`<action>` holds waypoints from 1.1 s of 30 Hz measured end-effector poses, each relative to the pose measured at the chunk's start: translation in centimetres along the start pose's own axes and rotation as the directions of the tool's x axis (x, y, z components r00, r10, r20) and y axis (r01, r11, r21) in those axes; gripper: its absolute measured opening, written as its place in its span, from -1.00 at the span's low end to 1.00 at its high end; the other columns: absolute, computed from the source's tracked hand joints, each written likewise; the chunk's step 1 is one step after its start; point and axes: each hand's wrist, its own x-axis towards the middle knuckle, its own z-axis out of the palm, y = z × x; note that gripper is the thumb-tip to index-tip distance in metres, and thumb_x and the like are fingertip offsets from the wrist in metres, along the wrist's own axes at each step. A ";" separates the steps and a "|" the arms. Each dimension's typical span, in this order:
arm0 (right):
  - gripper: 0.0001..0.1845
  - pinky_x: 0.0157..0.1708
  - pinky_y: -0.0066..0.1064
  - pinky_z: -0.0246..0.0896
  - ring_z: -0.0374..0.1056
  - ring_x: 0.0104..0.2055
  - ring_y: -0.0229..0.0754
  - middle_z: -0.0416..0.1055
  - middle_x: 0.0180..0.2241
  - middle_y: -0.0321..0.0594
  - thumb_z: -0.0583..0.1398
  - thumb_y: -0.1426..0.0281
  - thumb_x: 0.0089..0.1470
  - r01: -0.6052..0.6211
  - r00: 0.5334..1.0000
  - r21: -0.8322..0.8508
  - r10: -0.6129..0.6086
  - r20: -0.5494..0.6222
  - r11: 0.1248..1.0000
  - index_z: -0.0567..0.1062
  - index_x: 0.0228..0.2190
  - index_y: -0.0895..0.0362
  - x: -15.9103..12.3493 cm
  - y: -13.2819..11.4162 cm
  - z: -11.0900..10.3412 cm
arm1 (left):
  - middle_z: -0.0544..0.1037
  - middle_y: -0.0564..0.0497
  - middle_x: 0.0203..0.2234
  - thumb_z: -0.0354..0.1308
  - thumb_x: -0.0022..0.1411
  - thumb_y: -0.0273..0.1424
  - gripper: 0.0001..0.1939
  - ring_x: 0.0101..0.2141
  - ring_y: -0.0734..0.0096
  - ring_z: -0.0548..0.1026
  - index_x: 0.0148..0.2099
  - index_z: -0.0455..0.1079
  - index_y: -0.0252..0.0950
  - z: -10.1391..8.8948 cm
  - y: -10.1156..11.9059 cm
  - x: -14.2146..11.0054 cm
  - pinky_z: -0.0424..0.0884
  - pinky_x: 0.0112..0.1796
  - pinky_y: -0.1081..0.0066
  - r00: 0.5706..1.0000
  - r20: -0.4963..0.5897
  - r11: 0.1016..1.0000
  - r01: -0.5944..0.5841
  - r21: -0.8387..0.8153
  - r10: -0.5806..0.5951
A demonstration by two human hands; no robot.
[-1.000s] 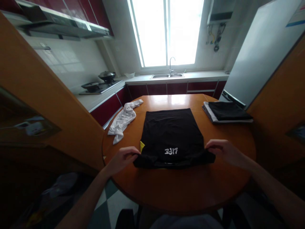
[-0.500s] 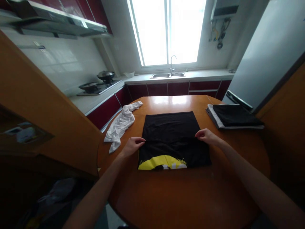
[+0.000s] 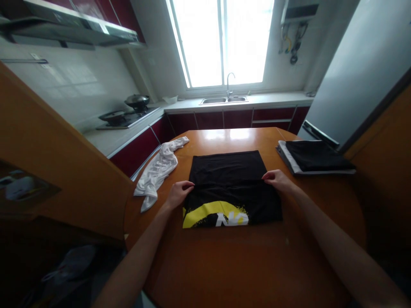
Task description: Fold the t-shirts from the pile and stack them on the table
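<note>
A black T-shirt [image 3: 229, 167] with a yellow and white print lies folded on the wooden table in front of me. Its edge, partly turned over, runs across the middle between my hands. At the left end of that edge, my left hand [image 3: 180, 192] is closed, pinching the cloth between thumb and fingers. My right hand [image 3: 277, 179] pinches the same edge at its right end. The print shows on the near half, cut off by the near fold.
A crumpled white garment [image 3: 158, 169] lies along the table's left side. On the right rests a stack of folded black and grey clothes [image 3: 316, 156]. The orange-brown table [image 3: 244, 265] has a rounded edge. Beyond it are a counter with a sink [image 3: 214, 101] and a stove [image 3: 126, 119].
Both hands have drawn the pinched edge slightly away from me, and more of the yellow and white print shows on the near half. The view has shifted a little.
</note>
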 end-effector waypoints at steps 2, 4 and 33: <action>-0.81 -0.32 -0.39 0.34 0.48 -0.37 -0.16 0.61 -0.43 -0.18 0.30 0.40 -0.19 0.009 1.000 -0.004 -0.009 -0.013 1.000 0.65 -0.42 0.19 0.1 0.3 0.0 | 0.69 -0.08 -0.30 0.24 0.15 -0.19 -0.70 -0.25 0.16 0.62 -0.20 0.61 -0.29 0.1 -0.1 -0.1 0.49 -0.21 0.32 1.000 -0.016 1.000 -0.009 0.009 0.009; -0.81 -0.33 -0.40 0.35 0.48 -0.37 -0.16 0.61 -0.43 -0.19 0.29 0.41 -0.19 0.022 1.000 -0.014 -0.022 -0.017 1.000 0.65 -0.42 0.18 0.2 0.5 0.1 | 0.69 -0.07 -0.30 0.23 0.15 -0.18 -0.71 -0.25 0.15 0.63 -0.21 0.61 -0.27 0.3 -0.3 -0.2 0.49 -0.21 0.31 1.000 -0.026 1.000 -0.016 0.013 0.016; -0.45 0.31 -0.06 -0.05 0.04 0.39 0.02 0.20 0.33 0.00 -0.05 0.27 0.34 0.154 0.970 -0.720 -0.242 -0.020 0.677 0.35 0.24 0.19 -6.3 -7.1 9.9 | 0.29 -0.09 0.33 -0.03 0.46 -0.19 -0.50 0.33 0.09 0.19 0.35 0.27 -0.22 5.9 4.8 -3.3 0.18 0.28 -0.02 0.916 0.219 0.801 -0.400 0.445 0.336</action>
